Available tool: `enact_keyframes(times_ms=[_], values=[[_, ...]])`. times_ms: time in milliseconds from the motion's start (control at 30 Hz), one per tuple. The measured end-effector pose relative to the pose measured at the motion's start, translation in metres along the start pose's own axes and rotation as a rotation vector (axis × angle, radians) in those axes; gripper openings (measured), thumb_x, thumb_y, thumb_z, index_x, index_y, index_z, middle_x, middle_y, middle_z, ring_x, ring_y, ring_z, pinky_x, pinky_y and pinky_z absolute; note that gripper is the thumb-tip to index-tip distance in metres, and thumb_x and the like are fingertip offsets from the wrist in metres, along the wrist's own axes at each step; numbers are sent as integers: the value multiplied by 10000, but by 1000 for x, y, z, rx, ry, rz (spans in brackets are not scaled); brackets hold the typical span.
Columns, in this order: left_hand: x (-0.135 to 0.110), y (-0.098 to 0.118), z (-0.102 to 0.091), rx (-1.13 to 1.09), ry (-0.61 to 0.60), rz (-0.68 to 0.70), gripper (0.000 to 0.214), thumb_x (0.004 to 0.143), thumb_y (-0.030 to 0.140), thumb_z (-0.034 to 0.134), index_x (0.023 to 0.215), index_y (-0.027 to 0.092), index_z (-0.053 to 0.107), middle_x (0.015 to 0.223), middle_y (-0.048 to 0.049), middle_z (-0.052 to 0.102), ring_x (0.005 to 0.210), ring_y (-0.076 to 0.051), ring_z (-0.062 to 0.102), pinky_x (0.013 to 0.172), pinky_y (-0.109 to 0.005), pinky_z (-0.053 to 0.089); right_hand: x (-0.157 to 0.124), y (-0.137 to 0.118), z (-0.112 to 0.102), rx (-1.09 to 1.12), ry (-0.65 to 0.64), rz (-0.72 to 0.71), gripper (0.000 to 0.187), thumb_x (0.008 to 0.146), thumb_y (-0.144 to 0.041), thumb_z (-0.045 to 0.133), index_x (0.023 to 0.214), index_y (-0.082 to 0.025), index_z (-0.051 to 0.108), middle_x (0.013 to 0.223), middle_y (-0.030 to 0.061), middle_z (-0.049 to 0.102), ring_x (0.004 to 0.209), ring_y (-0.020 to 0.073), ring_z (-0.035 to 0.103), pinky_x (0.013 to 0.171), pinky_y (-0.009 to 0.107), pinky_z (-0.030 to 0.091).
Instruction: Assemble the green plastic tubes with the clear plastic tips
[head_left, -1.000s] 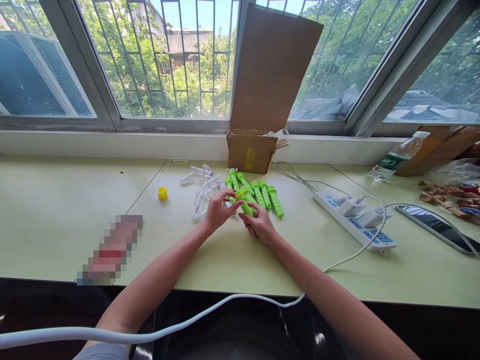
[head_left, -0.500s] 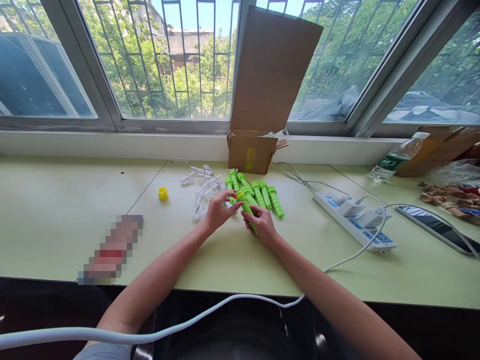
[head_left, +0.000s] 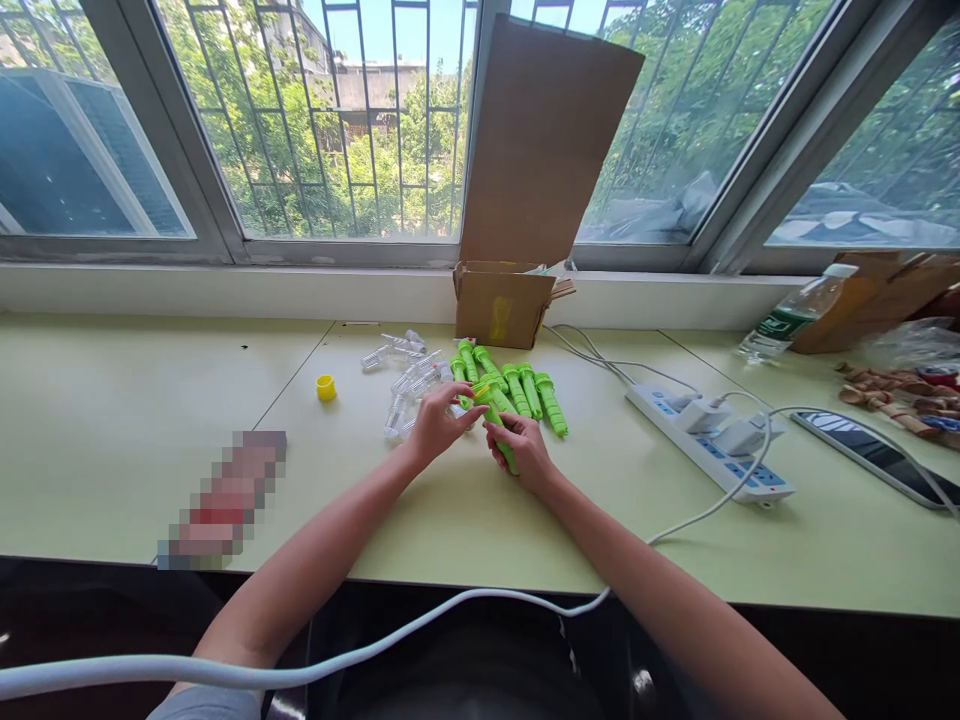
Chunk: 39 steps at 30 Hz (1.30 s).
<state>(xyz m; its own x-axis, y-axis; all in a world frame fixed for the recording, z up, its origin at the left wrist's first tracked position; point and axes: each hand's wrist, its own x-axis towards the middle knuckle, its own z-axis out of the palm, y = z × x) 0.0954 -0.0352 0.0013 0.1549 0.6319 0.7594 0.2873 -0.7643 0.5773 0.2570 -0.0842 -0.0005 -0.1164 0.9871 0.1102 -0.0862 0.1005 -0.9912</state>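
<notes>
Gripping green tube with both hands; fingers partly hide it, yellow top unclear.

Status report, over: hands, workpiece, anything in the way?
Left hand at yellow top of green tube. Right hand gripping tube lower down. Clear plastic pieces close beside left hand, other green tubes just beyond.

green tubes: glossy plastic | clear pieces: transparent plastic | box: matt cardboard | tabletop: smooth

Table: from held tube, carton stands at twelve o'clock, other tubes before it at one, small parts at ten, cap nine, power strip three.
</notes>
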Motion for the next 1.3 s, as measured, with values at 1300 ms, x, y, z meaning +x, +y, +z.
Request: enact_keyframes(times_ms=[1300], values=[[-1,-4,0,35,49,51,211,752,351,730,857,193,638,990,-60,709,845,-174,687,717,-335,599,4,9,4,-406,71,-242,276,827,-450,582,737,-190,567,546,-31,451,497,121,381,471,256,295]])
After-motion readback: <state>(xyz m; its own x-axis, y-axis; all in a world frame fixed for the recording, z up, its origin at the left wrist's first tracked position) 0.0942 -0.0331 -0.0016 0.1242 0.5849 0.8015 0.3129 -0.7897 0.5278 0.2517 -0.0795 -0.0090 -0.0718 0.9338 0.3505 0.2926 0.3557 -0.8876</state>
